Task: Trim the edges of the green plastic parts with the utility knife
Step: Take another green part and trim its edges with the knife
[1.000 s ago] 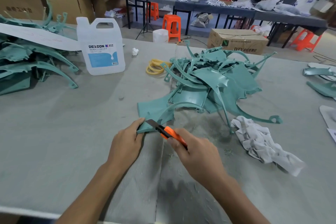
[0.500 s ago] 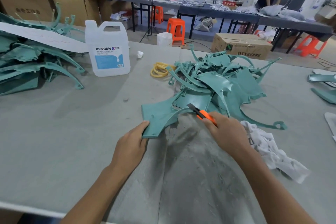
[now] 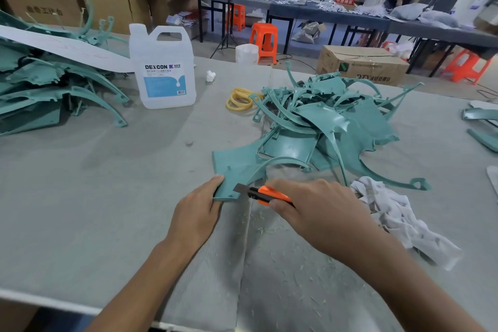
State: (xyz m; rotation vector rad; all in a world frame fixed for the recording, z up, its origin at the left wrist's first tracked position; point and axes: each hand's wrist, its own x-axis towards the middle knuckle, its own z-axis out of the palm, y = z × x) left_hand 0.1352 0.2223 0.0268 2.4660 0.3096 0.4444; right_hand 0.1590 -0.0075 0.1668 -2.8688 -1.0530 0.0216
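Note:
A flat green plastic part [image 3: 237, 167] lies on the grey table at the front of a heap of green parts [image 3: 323, 121]. My left hand [image 3: 198, 210] grips the part's near left corner, fingers curled over its edge. My right hand [image 3: 320, 210] holds an orange utility knife [image 3: 265, 194]. The knife's blade tip rests against the part's near edge, close to my left fingers.
A crumpled white rag [image 3: 398, 218] lies right of my right hand. A DEXCON jug [image 3: 163, 67] and yellow rubber rings [image 3: 239, 101] stand further back. More green parts [image 3: 54, 89] pile at the left. Shavings litter the grey table [image 3: 94, 197].
My right hand has drawn the knife back from the part's far curved edge to its near edge by my left hand. My left hand has kept its grip on the corner.

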